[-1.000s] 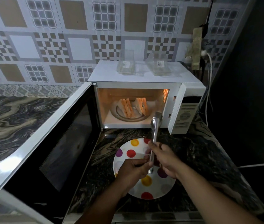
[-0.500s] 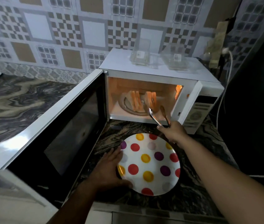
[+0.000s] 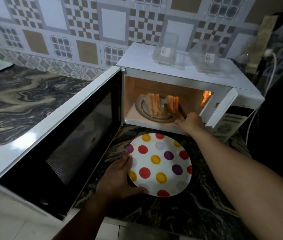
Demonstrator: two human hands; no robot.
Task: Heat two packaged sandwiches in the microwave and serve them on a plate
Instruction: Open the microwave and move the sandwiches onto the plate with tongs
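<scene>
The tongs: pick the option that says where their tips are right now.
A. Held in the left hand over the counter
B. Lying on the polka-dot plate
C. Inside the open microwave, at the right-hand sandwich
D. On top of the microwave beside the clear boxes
C: the right hand holds the tongs reaching into the microwave, their tips at the right-hand sandwich, while the left hand steadies the plate.

**No legible text anywhere**

We can read nothing here. On top of the microwave [image 3: 180, 73], each of the two clear plastic containers [image 3: 166, 49] [image 3: 206, 58] carries a small white barcode-style sticker [image 3: 163, 50] [image 3: 208, 57], too small for us to make out. The microwave's control panel [image 3: 227, 123] markings are blurred.
</scene>
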